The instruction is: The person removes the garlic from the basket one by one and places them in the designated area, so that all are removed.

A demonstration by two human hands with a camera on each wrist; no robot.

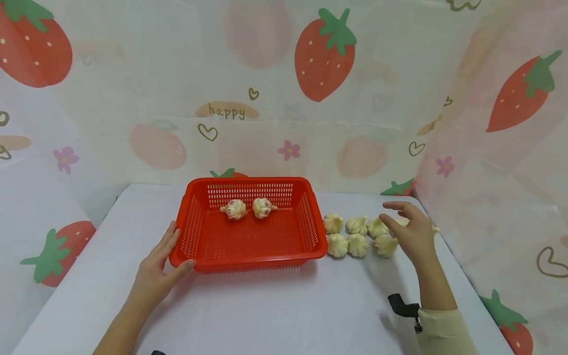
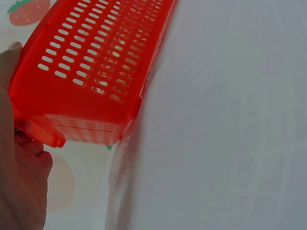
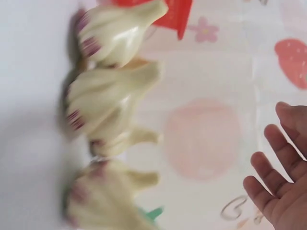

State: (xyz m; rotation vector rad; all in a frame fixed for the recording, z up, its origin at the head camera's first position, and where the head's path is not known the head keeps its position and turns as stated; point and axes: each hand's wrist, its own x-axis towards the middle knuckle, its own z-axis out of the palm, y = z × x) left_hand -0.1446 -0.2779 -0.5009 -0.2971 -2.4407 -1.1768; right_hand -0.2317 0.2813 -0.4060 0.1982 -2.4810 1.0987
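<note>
A red plastic basket (image 1: 248, 259) stands on the white table with two garlic bulbs (image 1: 263, 208) lying inside near its back wall. My left hand (image 1: 155, 271) grips the near left corner, thumb at the front rim and fingers along the left side; the left wrist view shows fingertips (image 2: 44, 160) curled under the rim. To the right of the basket, several more garlic bulbs (image 1: 357, 245) sit in two rows. Over the right end of these rows hovers my right hand (image 1: 412, 231), thumb and fingers apart. Its fingers hold nothing in the right wrist view, beside pale bulbs (image 3: 108, 103) with purple marks.
A curtain (image 1: 266, 138) printed with strawberries hangs behind the table and along both sides. White cloth (image 1: 275, 315) covers the table in front of the basket. On my right wrist sits a black camera mount (image 1: 403, 305).
</note>
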